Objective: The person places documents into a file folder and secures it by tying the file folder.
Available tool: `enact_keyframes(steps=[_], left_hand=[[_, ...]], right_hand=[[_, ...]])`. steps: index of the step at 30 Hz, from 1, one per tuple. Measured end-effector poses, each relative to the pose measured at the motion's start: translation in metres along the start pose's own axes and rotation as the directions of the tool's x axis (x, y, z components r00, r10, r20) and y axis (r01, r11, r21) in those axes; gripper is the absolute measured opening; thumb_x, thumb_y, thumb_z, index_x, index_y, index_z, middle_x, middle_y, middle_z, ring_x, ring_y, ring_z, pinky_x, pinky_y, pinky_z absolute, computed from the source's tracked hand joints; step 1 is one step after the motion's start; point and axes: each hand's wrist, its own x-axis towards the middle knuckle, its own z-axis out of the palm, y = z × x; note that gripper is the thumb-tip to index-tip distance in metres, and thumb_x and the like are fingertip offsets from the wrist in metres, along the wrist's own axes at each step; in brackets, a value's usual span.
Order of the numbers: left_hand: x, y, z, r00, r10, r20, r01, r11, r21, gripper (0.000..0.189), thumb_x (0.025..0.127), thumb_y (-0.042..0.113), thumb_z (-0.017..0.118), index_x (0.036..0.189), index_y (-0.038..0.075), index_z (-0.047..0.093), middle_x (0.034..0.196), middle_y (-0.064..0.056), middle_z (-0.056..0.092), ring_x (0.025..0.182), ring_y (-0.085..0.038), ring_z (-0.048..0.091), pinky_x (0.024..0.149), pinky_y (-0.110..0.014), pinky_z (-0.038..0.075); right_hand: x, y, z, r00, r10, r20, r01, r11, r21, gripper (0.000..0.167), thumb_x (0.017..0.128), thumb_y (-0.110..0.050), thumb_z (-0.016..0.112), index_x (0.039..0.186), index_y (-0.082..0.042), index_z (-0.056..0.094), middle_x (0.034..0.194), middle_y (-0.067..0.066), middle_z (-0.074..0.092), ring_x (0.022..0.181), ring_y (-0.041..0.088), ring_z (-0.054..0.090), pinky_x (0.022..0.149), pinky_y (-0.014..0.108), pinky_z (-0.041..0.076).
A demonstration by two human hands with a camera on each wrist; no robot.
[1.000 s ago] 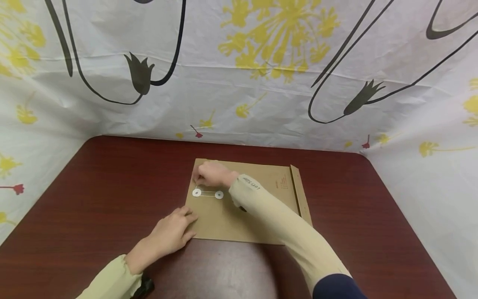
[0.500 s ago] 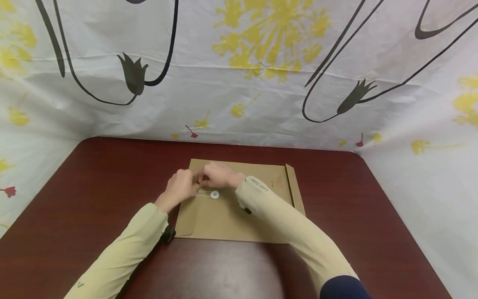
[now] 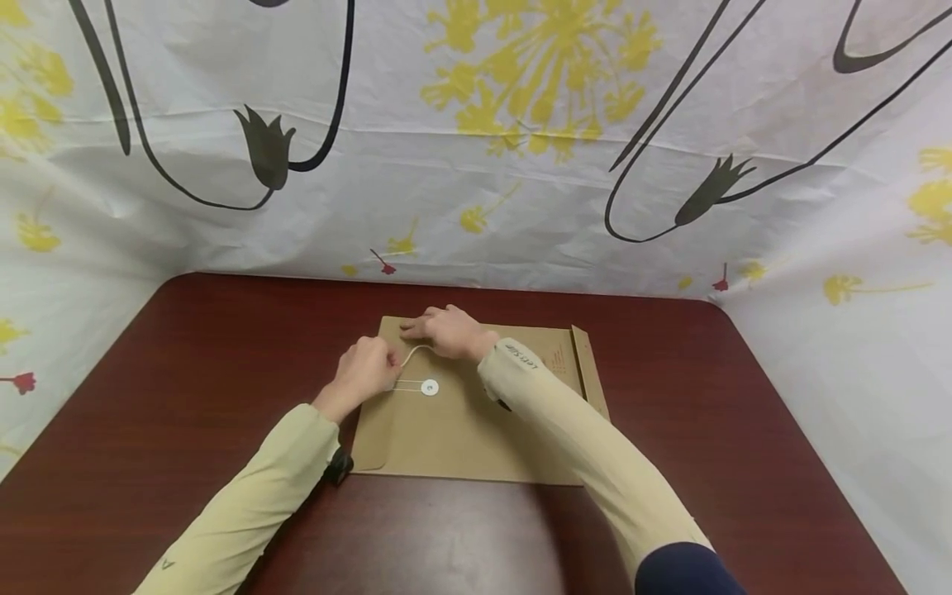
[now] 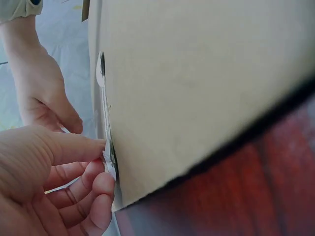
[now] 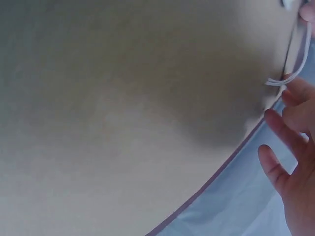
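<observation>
A brown kraft document envelope point(image 3: 483, 438) lies flat on the table, its flap at the left. One white button disc point(image 3: 430, 387) shows in the head view, with strands of string running left from it under my left hand point(image 3: 362, 370). The left wrist view has thumb and fingertips pinching at the other white disc point(image 4: 110, 158), which they partly cover. A loose white string point(image 3: 416, 348) curves from these fingers toward my right hand point(image 3: 454, 332). That hand is over the envelope's upper part, fingers extended. In the right wrist view, the string's end point(image 5: 271, 81) pokes out beside its fingertips.
The dark red table point(image 3: 245, 355) surrounds the envelope. A folded edge strip point(image 3: 591, 372) runs along the envelope's right side. White flower-print sheeting point(image 3: 476, 248) hangs at the back and both sides.
My left hand has come up from the envelope's lower left corner to the string at the left disc. My right hand has moved slightly right and its fingers have straightened, leaving the string visible.
</observation>
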Motion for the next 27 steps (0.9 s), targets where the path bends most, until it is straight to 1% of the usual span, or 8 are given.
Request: enact_keyframes(steps=[4,7,9,11,14,17,23,27], left_hand=[[0.001,0.003,0.001,0.999,-0.015,0.031,0.015,1.000,-0.005,0.018,0.080,0.008,0.061,0.062,0.015,0.063,0.061,0.001,0.056,0.053,-0.016,0.049,0.047,-0.029,0.038],[0.001,0.003,-0.001,0.998,-0.032,0.048,0.033,0.999,-0.008,0.006,0.081,0.012,0.065,0.076,0.012,0.069,0.068,0.000,0.062,0.055,-0.016,0.052,0.048,-0.030,0.041],[0.000,0.003,-0.004,0.998,-0.040,0.049,0.040,0.999,-0.006,0.007,0.081,0.015,0.067,0.086,0.010,0.070,0.074,-0.002,0.065,0.057,-0.016,0.055,0.049,-0.031,0.043],[-0.001,0.002,-0.007,0.998,-0.043,0.040,0.043,0.999,-0.004,0.010,0.082,0.016,0.066,0.089,0.009,0.070,0.078,-0.003,0.065,0.059,-0.017,0.056,0.051,-0.032,0.045],[-0.004,0.000,-0.012,0.999,-0.042,0.024,0.042,0.999,0.009,0.007,0.084,0.014,0.064,0.081,0.010,0.069,0.075,-0.003,0.064,0.061,-0.017,0.056,0.053,-0.033,0.045],[-0.005,0.000,-0.012,0.999,-0.040,0.022,0.039,0.999,0.015,0.011,0.084,0.011,0.061,0.074,0.011,0.067,0.073,-0.002,0.062,0.060,-0.017,0.054,0.052,-0.033,0.045],[0.002,0.007,-0.005,0.999,-0.039,0.013,0.039,0.998,0.044,0.012,0.082,0.010,0.062,0.072,0.012,0.070,0.072,-0.003,0.063,0.059,-0.018,0.054,0.051,-0.034,0.045],[0.007,0.012,0.000,0.998,-0.058,0.006,0.058,0.995,0.078,0.018,0.079,0.006,0.062,0.062,0.009,0.062,0.066,-0.006,0.059,0.057,-0.022,0.054,0.049,-0.037,0.045]], right_hand=[[0.001,0.003,0.004,1.000,-0.013,0.017,0.013,1.000,-0.002,0.050,0.090,-0.003,0.050,0.134,-0.026,0.053,0.141,-0.011,0.044,0.124,0.015,0.043,0.094,0.043,0.038],[0.001,0.005,0.006,1.000,-0.019,0.015,0.018,1.000,0.014,0.053,0.087,0.000,0.050,0.133,-0.026,0.053,0.140,-0.010,0.045,0.124,0.015,0.043,0.093,0.042,0.039],[0.002,0.006,0.007,1.000,-0.021,0.011,0.020,0.999,0.031,0.055,0.085,0.001,0.051,0.133,-0.026,0.054,0.140,-0.011,0.046,0.124,0.014,0.044,0.091,0.040,0.040],[0.003,0.008,0.006,1.000,-0.021,0.006,0.021,0.998,0.051,0.055,0.085,0.001,0.051,0.132,-0.027,0.054,0.139,-0.011,0.046,0.123,0.013,0.044,0.087,0.038,0.042],[0.003,0.010,0.005,1.000,-0.028,0.007,0.028,0.997,0.074,0.051,0.088,0.000,0.051,0.131,-0.027,0.055,0.138,-0.012,0.047,0.121,0.012,0.046,0.079,0.034,0.045],[0.004,0.013,0.002,0.999,-0.034,0.032,0.031,0.996,0.089,0.051,0.089,0.000,0.051,0.131,-0.028,0.055,0.137,-0.012,0.048,0.120,0.012,0.047,0.074,0.033,0.046],[0.006,0.017,0.000,0.997,-0.054,0.060,0.046,0.991,0.124,0.051,0.090,0.004,0.048,0.131,-0.026,0.054,0.137,-0.011,0.048,0.117,0.012,0.048,0.077,0.030,0.046],[0.008,0.019,0.002,0.995,-0.082,0.058,0.075,0.990,0.119,0.051,0.091,0.004,0.046,0.132,-0.024,0.053,0.139,-0.009,0.046,0.117,0.015,0.048,0.078,0.032,0.047]])
